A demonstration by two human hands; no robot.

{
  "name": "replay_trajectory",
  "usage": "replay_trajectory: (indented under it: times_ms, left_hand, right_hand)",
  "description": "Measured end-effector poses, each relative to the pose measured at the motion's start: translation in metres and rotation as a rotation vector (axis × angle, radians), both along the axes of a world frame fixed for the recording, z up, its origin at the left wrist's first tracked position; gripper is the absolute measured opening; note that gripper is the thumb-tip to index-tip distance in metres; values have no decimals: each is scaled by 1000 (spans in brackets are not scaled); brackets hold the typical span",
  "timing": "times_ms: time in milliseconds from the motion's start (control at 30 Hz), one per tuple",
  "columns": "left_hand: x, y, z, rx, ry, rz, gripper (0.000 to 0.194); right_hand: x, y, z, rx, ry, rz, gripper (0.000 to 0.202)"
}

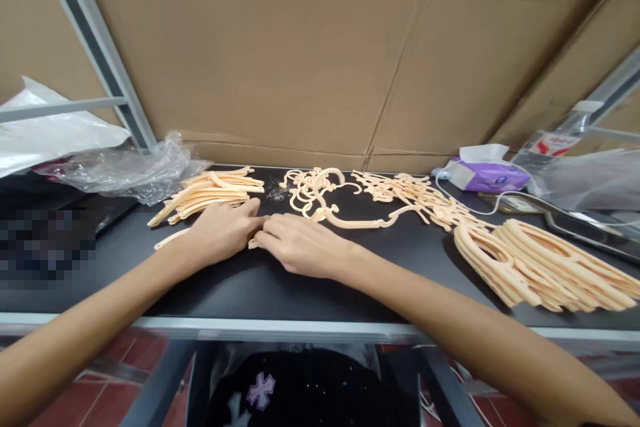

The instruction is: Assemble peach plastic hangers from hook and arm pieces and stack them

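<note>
My left hand (pixel 223 228) and my right hand (pixel 300 245) meet low over the black tabletop, their fingertips touching. A thin, curved peach-coloured plastic strip (pixel 171 239) runs under my left hand, and its left end shows beyond the wrist. My left fingers are closed over it. My right fingers are bent in a pinch around a small peach end by my left fingertips; most of what they grip is hidden. Just behind my left hand lies a stack of similar strips (pixel 215 192). Curly peach plastic pieces (pixel 320 192) lie beyond my right hand.
A heap of thin peach scraps (pixel 415 197) spreads right of centre. Looped peach plastic parts (pixel 545 270) are stacked at the right. Behind them are a purple tissue pack (pixel 493 175), a white cable (pixel 515 195) and a clear bottle (pixel 560 140). Crumpled clear plastic (pixel 135 170) lies at the left.
</note>
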State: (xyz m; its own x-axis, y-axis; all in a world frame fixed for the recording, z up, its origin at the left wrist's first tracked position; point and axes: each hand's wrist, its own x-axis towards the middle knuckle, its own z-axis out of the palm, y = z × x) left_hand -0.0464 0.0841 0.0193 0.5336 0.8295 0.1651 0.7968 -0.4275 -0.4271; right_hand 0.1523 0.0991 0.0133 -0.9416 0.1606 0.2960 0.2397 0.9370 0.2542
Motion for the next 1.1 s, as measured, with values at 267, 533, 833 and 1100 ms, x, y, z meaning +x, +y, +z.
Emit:
replay_trajectory:
  times_ms: [267, 533, 833, 1100]
  left_hand:
    - [-6, 3, -7, 171, -211, -179, 31]
    - [-7, 3, -2, 125, -330, -204, 36]
    - [-6, 2, -4, -3, -321, -178, 36]
    - [-9, 4, -7, 34, -357, -248, 35]
  right_hand:
    - [24, 19, 5, 19, 41, -166, 21]
    - [27, 18, 7, 15, -31, -313, 28]
    - [25, 19, 1, -22, -29, -410, 28]
    - [27, 22, -4, -12, 1, -372, 28]
